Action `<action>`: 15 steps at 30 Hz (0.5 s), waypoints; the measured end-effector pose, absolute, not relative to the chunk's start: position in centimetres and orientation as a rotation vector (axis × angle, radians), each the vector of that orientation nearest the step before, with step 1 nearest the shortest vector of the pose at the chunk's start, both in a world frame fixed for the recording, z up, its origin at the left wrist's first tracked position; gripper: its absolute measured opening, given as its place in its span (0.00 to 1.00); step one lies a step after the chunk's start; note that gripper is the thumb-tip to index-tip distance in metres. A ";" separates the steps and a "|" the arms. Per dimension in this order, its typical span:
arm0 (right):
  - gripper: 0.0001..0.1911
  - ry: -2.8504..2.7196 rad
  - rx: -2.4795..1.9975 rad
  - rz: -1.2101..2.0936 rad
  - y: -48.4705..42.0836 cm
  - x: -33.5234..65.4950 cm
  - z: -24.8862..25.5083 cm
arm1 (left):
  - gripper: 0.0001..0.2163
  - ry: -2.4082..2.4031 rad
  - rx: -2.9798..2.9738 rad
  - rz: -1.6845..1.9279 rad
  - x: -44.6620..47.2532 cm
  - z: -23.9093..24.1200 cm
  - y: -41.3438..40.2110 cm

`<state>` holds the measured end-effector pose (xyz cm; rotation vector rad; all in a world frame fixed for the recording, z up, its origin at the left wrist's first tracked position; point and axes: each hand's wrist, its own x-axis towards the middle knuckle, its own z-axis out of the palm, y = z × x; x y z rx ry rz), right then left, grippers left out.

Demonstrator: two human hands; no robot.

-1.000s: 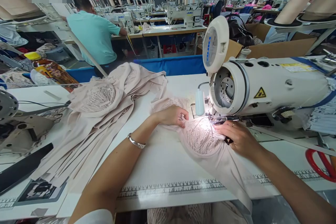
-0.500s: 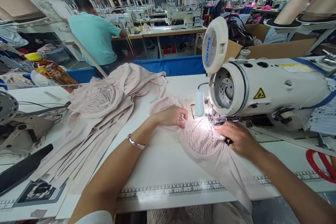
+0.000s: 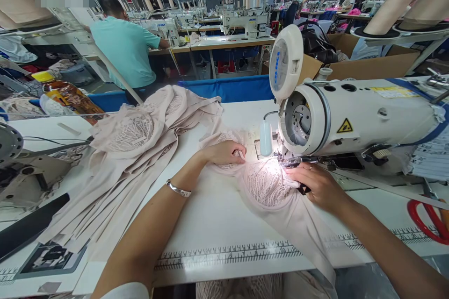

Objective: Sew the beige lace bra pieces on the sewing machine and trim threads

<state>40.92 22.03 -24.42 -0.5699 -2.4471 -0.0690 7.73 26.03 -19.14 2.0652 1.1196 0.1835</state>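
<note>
A pale pink lace bra (image 3: 268, 186) lies under the needle area of a white sewing machine (image 3: 358, 114), with its lace cup lit by the machine lamp. My left hand (image 3: 226, 153) is closed, its fingers pinching the bra's edge left of the needle. To the right of the cup, my right hand (image 3: 317, 186) has its fingertips pressed together on the bra's edge, close to the presser foot. A small black piece (image 3: 304, 189) shows beneath those fingers; what it is I cannot make out. One long band of the bra hangs over the table's front edge.
More bras (image 3: 140, 133) are heaped on the left of the table. A ruler strip (image 3: 231, 256) runs along the front edge, and red-handled scissors (image 3: 426, 219) lie at the right. A bottle (image 3: 72, 96) stands back left. A co-worker in a turquoise shirt (image 3: 121, 49) sits beyond.
My left hand has shifted slightly to the left and up, its fingers curled closer together. My right hand and the lace cup stay almost where they were.
</note>
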 end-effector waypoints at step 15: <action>0.34 -2.435 -0.546 -0.108 22.1 40.8 -24.2 | 0.11 1.150 1.996 0.256 7.6 -19.4 26.2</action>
